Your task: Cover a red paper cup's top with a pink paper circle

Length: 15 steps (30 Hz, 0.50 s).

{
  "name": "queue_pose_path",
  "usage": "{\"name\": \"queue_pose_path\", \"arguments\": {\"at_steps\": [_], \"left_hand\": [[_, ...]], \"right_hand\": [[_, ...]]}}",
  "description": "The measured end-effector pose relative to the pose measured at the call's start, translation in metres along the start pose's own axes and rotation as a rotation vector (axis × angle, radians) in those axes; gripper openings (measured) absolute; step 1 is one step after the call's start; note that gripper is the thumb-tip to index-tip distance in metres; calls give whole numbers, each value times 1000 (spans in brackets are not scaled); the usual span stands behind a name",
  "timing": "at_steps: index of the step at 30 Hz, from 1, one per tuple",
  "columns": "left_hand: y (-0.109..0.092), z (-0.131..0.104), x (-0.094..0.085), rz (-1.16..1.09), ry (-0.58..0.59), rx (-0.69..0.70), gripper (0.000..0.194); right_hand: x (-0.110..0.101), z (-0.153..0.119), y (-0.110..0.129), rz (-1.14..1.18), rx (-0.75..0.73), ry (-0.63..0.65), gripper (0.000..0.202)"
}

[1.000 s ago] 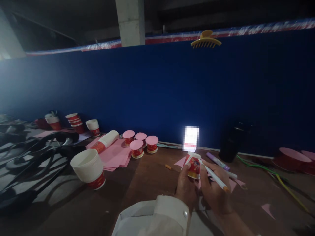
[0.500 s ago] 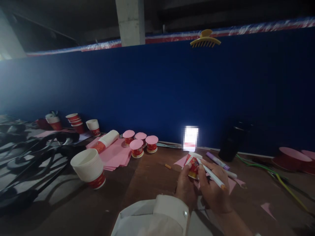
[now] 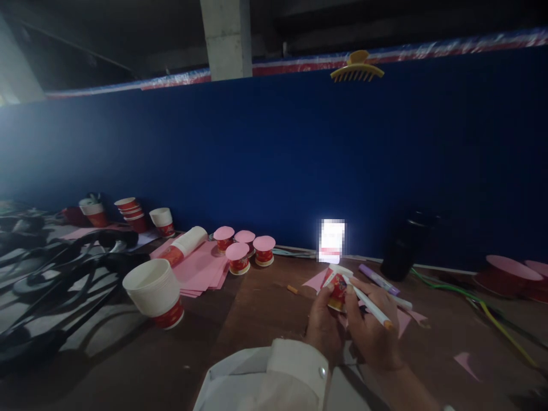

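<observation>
A small red paper cup (image 3: 337,290) with a white rim is gripped by my left hand (image 3: 323,324), right of the middle of the view. My right hand (image 3: 374,328) is closed around a white pen (image 3: 371,308) with an orange end, its tip side against the cup. Pink paper scraps (image 3: 315,281) lie around and under the hands. Just behind them rest a purple marker (image 3: 379,279) and a white pen (image 3: 403,303). A lit, pixelated screen (image 3: 331,241) stands behind the cup.
Several red cups with pink discs (image 3: 237,258) stand left of centre, by pink sheets (image 3: 201,268) bearing a cup stack (image 3: 188,245). A large white cup stack (image 3: 154,291) and black headphones (image 3: 38,285) are at left. At right are a black bottle (image 3: 406,245) and green-yellow cord (image 3: 483,305).
</observation>
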<state>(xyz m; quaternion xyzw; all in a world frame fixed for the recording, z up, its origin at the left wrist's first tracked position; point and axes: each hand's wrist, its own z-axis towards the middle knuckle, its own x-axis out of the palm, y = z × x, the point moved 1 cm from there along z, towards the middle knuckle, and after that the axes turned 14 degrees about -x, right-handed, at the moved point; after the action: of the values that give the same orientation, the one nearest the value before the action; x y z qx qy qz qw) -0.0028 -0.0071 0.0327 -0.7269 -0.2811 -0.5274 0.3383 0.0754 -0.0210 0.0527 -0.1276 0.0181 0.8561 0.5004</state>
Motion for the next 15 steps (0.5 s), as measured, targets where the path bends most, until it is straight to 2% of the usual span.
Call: {"name": "queue_pose_path", "arguments": {"at_steps": [9, 15], "left_hand": [[0, 3, -5, -16, 17, -18, 30], [-1, 2, -4, -10, 10, -48, 30]], "right_hand": [[1, -4, -3, -4, 45, 9, 14], [0, -2, -1, -1, 17, 5, 13]]}}
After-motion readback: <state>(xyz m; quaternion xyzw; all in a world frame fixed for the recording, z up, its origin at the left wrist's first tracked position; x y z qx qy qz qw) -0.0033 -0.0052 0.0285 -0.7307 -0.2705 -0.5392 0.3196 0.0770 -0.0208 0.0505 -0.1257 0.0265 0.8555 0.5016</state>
